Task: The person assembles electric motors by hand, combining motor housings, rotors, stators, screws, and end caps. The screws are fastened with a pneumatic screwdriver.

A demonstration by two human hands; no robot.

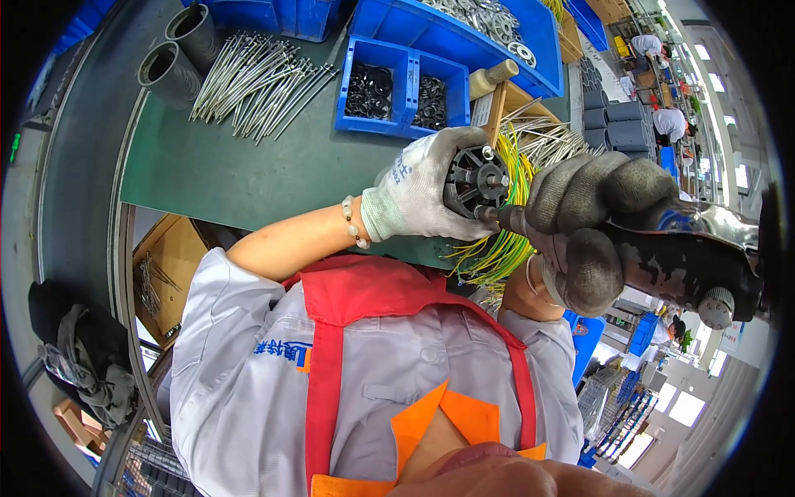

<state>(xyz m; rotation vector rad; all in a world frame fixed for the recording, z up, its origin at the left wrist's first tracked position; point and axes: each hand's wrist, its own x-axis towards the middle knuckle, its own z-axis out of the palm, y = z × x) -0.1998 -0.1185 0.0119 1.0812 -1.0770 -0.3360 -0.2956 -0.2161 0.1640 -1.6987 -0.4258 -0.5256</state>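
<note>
My left hand [421, 184], in a white knit glove with greyed fingers, is closed around a black round part [474, 180] with radial ribs and a metal pin at its middle. My right hand [580, 207], in a dark, worn glove, grips a black power screwdriver [667, 269] with chipped paint and a silvery rear section. The driver's narrow tip points left and meets the lower right edge of the ribbed part. Whether it sits on a screw there is hidden. Yellow-green wires [517, 178] show behind and below the part.
Long metal rods [257, 83] lie on the green bench [273, 178], beside two grey cylinders [170, 73]. Two blue bins [403, 87] hold small black parts; a larger blue bin [542, 37] behind holds metal rings. A wooden-handled tool [493, 79] stands near them. Co-workers are far right.
</note>
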